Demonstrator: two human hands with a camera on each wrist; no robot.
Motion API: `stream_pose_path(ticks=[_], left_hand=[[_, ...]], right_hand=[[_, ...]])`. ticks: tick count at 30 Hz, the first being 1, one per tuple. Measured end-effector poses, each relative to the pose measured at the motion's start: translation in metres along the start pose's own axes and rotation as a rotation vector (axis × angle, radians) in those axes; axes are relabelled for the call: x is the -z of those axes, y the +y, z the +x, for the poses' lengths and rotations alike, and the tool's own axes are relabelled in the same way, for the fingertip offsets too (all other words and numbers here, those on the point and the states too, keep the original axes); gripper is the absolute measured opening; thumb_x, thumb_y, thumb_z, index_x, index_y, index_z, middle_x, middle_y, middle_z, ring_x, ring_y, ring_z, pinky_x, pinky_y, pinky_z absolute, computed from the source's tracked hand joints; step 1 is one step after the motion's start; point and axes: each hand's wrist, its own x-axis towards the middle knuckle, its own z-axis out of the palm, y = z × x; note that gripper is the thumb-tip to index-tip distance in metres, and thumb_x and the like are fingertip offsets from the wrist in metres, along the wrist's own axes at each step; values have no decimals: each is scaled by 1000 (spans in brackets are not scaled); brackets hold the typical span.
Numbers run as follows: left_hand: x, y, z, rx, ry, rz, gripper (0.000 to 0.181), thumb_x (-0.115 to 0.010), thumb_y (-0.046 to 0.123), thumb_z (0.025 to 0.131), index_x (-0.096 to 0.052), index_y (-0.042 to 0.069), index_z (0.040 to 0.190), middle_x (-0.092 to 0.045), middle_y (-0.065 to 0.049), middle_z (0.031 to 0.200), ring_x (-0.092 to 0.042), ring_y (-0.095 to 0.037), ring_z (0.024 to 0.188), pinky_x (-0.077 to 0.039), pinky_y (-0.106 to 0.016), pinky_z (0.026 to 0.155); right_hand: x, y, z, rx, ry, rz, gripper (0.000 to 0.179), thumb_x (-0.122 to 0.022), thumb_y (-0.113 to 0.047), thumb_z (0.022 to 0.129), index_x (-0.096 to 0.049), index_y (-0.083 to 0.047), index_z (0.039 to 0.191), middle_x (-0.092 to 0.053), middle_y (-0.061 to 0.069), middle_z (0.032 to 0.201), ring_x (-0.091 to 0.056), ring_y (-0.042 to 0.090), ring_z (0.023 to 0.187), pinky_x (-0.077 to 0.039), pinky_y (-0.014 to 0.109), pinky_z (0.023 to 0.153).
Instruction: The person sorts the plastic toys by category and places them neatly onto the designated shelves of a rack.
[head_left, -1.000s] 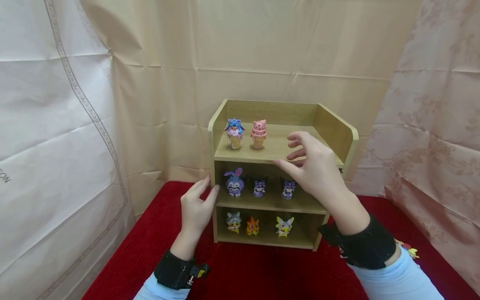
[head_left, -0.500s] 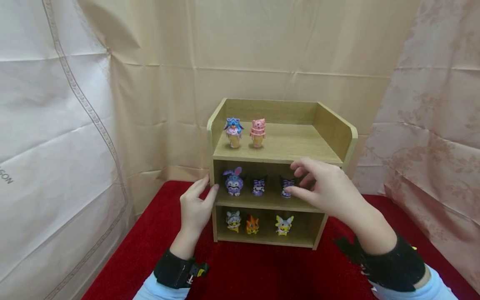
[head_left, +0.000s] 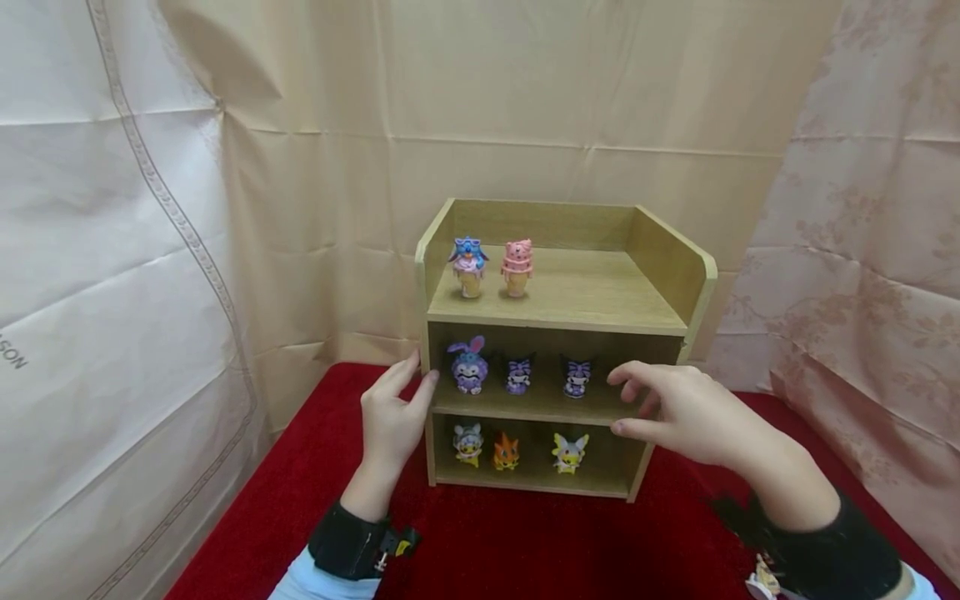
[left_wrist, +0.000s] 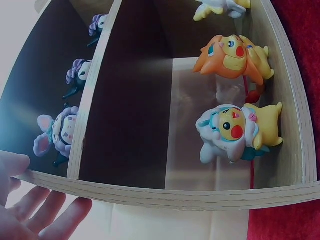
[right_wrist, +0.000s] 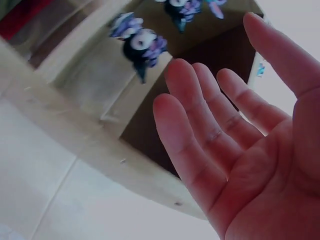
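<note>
A wooden shelf unit (head_left: 558,323) stands on the red cloth. My left hand (head_left: 393,421) rests at its left side panel, thumb by the front edge, fingers extended along the outside. My right hand (head_left: 686,412) holds nothing; it hovers before the right end of the middle shelf, fingers loosely bent and apart. On that shelf stand a purple rabbit-eared figurine (head_left: 469,368) and two purple-and-black figurines, the right one (head_left: 577,379) nearest my right hand. Above stand a blue figurine on a cone (head_left: 469,268) and a pink one (head_left: 517,268).
The bottom shelf bears a grey-hooded yellow figurine (left_wrist: 232,131), an orange-hooded figurine (left_wrist: 231,57) and a white-and-yellow figurine (head_left: 569,452). Raised panels edge the top shelf at its sides and back. Beige curtains (head_left: 525,100) hang close behind; red cloth (head_left: 517,542) spreads in front.
My right hand has come down from over the top shelf, past the middle shelf's right figurine, and out to the right. My left hand stays at the side panel; the figurines have not moved.
</note>
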Motion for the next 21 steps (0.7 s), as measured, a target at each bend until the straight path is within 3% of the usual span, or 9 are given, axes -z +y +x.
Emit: stream_pose_path(ticks=[11,21], left_hand=[[0,0,0,-9,9,-10,42,-81,2,87,-69,-2,127,-72,-15,118,-70,-27,108,-56,-40,88],[0,0,0,-12,18,-3,42,-81,1,86,-69,-4,126,-73,-16,117,-71,-28,106,-57,-41,87]], right_hand=[[-10,37,-29,-58,-140,75,36,-85,-31,85,-68,-12,111,-65,-16,85,-63,-2,71,-55,26,64],[-27,74,-57,-155,-208,111,34,-84,-35,84,-66,-13,103,-63,-13,81,-59,1,71,-51,27,60]])
